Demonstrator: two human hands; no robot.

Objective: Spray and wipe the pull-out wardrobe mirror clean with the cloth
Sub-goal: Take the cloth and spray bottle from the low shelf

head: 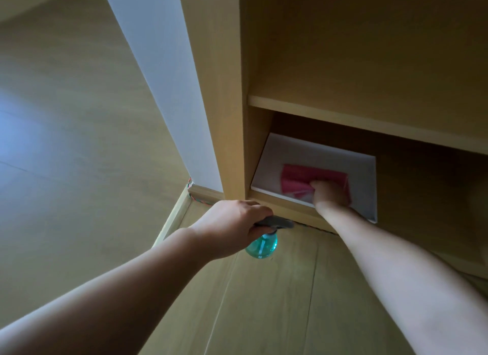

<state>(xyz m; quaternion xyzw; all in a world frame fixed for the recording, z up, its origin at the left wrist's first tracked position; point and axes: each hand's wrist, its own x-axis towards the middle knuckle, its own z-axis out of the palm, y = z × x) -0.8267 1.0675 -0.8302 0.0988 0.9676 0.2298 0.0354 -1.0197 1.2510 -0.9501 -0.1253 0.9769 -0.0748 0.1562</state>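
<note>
My left hand (232,222) grips the grey trigger head of a teal spray bottle (262,245), held just in front of the wardrobe's bottom edge. My right hand (330,194) reaches into the lowest compartment and closes on a pink cloth (298,179). The cloth lies on a flat white board (272,156) on the compartment floor. A tall panel (74,143) with a bluish sheen fills the left of the view; I cannot tell whether it is the mirror.
The wooden wardrobe has a shelf (369,117) above the lowest compartment and an upright side panel (224,90) left of it. A white strip (169,77) runs beside that panel. Pale wooden flooring (277,302) lies below my arms.
</note>
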